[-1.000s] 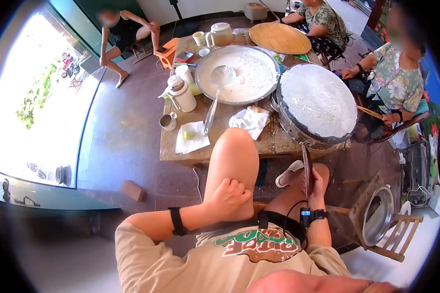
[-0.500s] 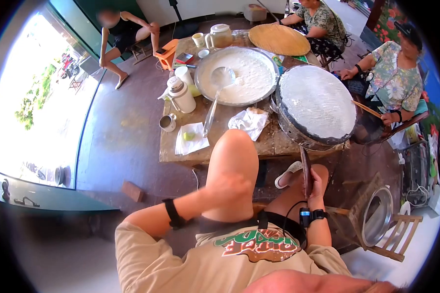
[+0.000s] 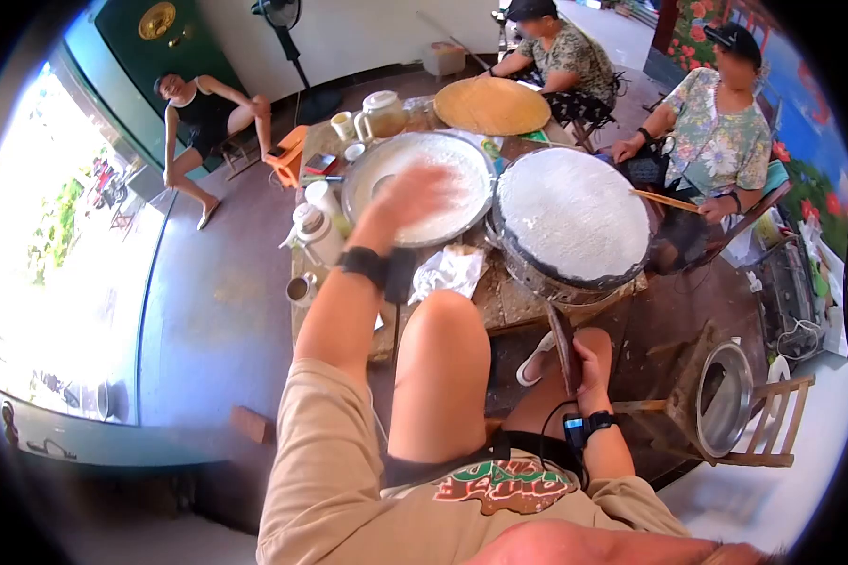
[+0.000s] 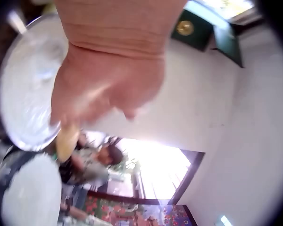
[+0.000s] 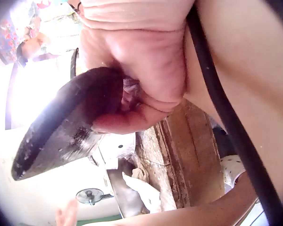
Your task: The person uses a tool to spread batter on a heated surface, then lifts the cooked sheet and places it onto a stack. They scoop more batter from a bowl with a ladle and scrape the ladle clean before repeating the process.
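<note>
My left hand, blurred by motion, is raised over the wide metal basin of white batter. Its fingers look loosely extended and hold nothing in view. The basin and a ladle's handle show beside that hand in the left wrist view; my forearm hides most of the ladle from the head. Low by my right knee, my right hand grips a dark flat scraper with a rounded edge. In the right wrist view, thumb and fingers wrap the scraper's near end. Right of the basin stands a round griddle coated white.
A thermos, metal cup, glass pitcher and crumpled white cloth are on the wooden table. Behind them lies a round woven tray. One person at right holds a wooden stick; a stool with a metal basin stands nearby.
My left hand has lifted off my left thigh and swung forward over the batter basin. The head view has shifted. My right hand keeps its grip on the scraper.
</note>
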Action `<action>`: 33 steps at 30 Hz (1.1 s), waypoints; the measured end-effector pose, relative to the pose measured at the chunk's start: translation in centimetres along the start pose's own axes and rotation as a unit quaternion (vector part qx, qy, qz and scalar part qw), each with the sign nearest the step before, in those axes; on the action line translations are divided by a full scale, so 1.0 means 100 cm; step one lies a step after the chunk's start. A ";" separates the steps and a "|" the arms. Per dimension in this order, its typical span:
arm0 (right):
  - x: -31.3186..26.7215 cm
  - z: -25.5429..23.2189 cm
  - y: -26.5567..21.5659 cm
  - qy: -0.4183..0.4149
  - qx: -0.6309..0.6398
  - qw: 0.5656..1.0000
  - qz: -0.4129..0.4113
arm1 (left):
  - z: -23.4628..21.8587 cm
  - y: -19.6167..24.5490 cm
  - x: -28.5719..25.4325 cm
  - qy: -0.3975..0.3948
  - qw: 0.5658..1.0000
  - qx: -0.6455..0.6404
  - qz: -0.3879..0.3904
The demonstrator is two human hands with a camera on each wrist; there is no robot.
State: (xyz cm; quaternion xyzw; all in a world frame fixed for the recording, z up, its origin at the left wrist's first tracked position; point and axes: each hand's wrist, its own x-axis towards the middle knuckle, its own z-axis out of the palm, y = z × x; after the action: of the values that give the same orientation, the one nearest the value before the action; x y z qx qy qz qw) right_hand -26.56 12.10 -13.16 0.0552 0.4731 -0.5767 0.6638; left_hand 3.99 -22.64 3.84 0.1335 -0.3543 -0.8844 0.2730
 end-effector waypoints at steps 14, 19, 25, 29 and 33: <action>-0.043 0.009 -0.024 -0.083 0.082 0.993 0.007 | 0.092 0.024 -0.148 0.053 0.947 -0.021 0.315; -0.008 -0.020 -0.018 -0.201 0.112 0.973 0.030 | 0.131 -0.108 -0.215 -0.171 0.971 0.091 0.140; 0.009 -0.023 -0.003 -0.144 0.077 0.986 0.028 | 0.127 -0.180 -0.188 -0.163 0.966 -0.089 0.181; 0.006 -0.017 -0.005 -0.147 0.078 0.986 0.030 | 0.149 -0.154 -0.160 -0.236 0.948 -0.076 0.198; 0.012 -0.027 -0.003 -0.168 0.092 0.981 0.019 | 0.157 -0.143 -0.142 -0.364 0.910 -0.110 0.165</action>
State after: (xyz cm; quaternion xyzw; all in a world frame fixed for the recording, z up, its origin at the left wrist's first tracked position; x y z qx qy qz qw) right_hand -28.46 12.83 -15.39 0.0273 0.2990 -0.6063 0.7364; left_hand 3.25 2.88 5.64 -0.2890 -0.3467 -0.8474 0.2797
